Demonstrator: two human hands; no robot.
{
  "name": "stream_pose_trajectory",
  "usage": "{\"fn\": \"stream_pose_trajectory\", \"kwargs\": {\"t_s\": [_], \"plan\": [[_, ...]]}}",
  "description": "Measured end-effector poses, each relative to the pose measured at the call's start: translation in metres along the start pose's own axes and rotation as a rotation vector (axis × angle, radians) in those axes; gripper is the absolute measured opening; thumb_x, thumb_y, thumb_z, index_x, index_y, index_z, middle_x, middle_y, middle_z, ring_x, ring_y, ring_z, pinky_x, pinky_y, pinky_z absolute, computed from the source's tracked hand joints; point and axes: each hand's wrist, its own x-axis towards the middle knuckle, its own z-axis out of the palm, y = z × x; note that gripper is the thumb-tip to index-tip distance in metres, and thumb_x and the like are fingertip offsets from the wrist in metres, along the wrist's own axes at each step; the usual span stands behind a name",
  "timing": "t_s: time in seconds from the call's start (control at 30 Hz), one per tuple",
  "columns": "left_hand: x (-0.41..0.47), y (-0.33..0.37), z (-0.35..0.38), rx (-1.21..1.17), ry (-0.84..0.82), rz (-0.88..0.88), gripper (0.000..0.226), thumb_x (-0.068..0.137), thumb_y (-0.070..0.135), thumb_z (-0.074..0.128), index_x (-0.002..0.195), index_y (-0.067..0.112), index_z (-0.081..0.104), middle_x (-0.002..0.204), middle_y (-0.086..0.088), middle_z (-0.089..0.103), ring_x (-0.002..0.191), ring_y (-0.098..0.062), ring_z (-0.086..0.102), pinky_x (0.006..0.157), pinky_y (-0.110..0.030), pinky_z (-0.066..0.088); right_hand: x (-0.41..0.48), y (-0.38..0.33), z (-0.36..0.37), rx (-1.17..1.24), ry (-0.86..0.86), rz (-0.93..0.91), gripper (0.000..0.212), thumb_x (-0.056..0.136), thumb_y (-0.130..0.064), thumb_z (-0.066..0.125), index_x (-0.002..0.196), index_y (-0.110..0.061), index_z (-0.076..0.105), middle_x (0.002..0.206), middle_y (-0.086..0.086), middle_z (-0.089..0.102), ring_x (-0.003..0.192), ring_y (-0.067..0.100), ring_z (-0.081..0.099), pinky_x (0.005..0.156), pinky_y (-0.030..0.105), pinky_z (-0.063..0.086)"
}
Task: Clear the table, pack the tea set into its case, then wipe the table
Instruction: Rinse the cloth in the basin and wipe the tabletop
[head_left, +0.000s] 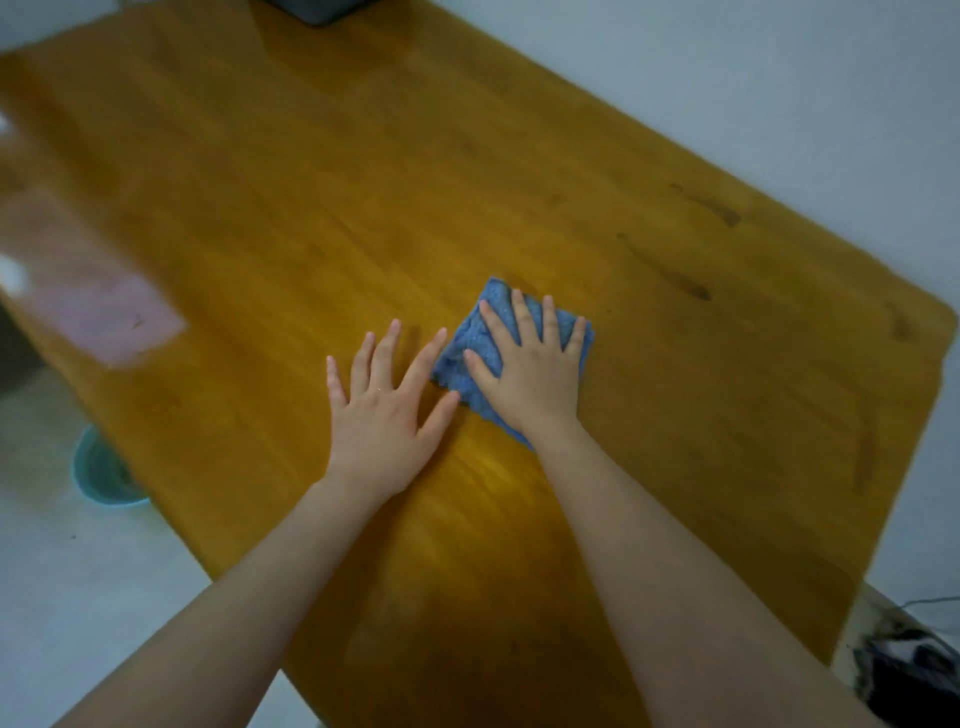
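Note:
A folded blue cloth (470, 340) lies on the orange wooden table (311, 197), near its middle. My right hand (530, 364) presses flat on the cloth with its fingers spread and straight. Just to the left of the cloth, my left hand (387, 410) rests flat on the bare wood, fingers spread, its forefinger and thumb close to the cloth's edge. No tea set shows on the table.
A dark grey case (317, 9) sits at the table's far edge, mostly cut off. A teal bowl (101, 470) stands on the floor left of the table. Dark clutter with cables (909, 670) lies at the lower right. A white wall runs along the right.

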Motion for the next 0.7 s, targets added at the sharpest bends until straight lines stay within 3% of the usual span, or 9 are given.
{"fn": "stream_pose_trajectory", "kwargs": {"t_s": [0.2, 0.37, 0.7], "plan": [[-0.069, 0.014, -0.003, -0.028, -0.029, -0.111, 0.064, 0.087, 0.070, 0.011, 0.148, 0.051, 0.009, 0.161, -0.001, 0.012, 0.149, -0.026, 0.005, 0.115, -0.060, 0.000, -0.089, -0.008, 0.001, -0.033, -0.067, -0.082, 0.070, 0.089, -0.071, 0.006, 0.153, -0.043, 0.006, 0.164, -0.003, 0.003, 0.150, 0.032, 0.000, 0.115, 0.064, -0.003], [-0.124, 0.024, -0.004, -0.037, -0.052, -0.173, 0.067, 0.087, 0.070, 0.006, 0.150, 0.049, 0.008, 0.162, -0.002, 0.011, 0.149, -0.026, 0.002, 0.116, -0.060, 0.000, -0.170, -0.013, 0.005, 0.011, -0.019, -0.144, 0.066, 0.091, -0.068, 0.027, 0.150, -0.038, 0.030, 0.159, 0.001, 0.027, 0.146, 0.035, 0.023, 0.111, 0.066, 0.015], [-0.188, 0.031, -0.007, -0.039, -0.037, -0.168, 0.062, 0.092, 0.066, 0.012, 0.150, 0.044, 0.019, 0.157, -0.008, 0.026, 0.147, -0.031, 0.017, 0.115, -0.060, 0.007, -0.238, -0.030, 0.005, 0.014, -0.108, -0.131, 0.067, 0.091, -0.069, 0.027, 0.151, -0.040, 0.026, 0.160, 0.001, 0.023, 0.146, 0.034, 0.021, 0.112, 0.064, 0.015]]}}
